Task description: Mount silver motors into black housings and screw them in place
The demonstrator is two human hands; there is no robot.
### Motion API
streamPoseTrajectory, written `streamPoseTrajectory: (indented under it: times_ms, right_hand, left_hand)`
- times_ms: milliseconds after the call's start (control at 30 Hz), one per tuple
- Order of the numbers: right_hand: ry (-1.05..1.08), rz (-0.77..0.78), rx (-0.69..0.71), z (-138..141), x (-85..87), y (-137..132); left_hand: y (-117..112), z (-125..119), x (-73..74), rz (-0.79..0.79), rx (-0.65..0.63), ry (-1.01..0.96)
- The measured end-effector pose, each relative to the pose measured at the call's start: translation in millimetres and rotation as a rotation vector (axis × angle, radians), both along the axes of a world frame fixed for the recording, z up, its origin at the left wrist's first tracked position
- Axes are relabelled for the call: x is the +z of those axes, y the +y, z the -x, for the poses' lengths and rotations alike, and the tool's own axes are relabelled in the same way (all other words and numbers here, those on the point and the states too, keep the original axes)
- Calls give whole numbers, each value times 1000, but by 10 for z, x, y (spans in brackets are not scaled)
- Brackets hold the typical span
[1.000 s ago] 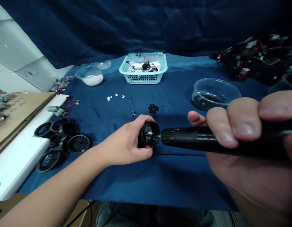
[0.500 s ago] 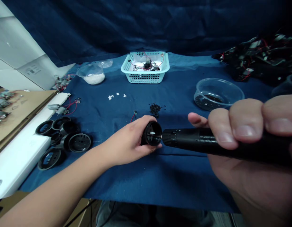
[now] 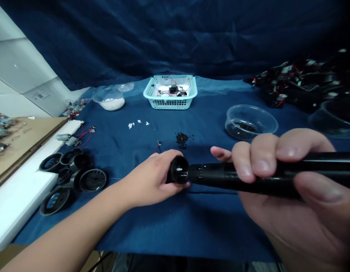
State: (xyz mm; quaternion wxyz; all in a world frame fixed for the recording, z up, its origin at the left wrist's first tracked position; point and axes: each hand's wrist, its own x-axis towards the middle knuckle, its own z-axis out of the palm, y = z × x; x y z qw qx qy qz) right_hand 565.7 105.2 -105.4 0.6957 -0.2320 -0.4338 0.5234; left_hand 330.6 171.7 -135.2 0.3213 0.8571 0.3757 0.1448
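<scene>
My left hand (image 3: 150, 181) is closed around a black round plastic housing (image 3: 178, 170), with its open end facing right. A white spot shows inside the housing. My right hand (image 3: 276, 177) grips a black soldering iron (image 3: 248, 175) along its barrel. The iron's ribbed front end sits right at the housing's mouth, and its tip is hidden there. A short red wire (image 3: 157, 150) lies on the blue cloth just beyond my left hand.
Several black ring housings (image 3: 92, 180) lie at left, beside a white board (image 3: 22, 200). Ahead are a small heap of black bits (image 3: 182, 138), a glass bowl (image 3: 250, 122), a teal basket (image 3: 170, 104) holding wired motors, and a tub of white granules (image 3: 109, 102). Wired assemblies (image 3: 293, 85) are heaped at upper right.
The whole scene sits lower in the view than before. The iron's front end has closed the small gap to the housing's mouth, and my right hand's grip has shifted along the barrel.
</scene>
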Motion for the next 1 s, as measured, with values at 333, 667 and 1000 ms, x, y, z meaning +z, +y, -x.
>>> streamPoseTrajectory:
  times_ms: [333, 667, 1000]
  right_hand:
    - [44, -81, -4, -55, -46, 153]
    - [244, 26, -361, -170, 10, 348]
    - [256, 50, -449, -200, -24, 443]
  left_hand:
    - [29, -60, -101, -168, 127, 165]
    - [236, 56, 298, -51, 79, 317]
    - [817, -254, -21, -252, 197, 469]
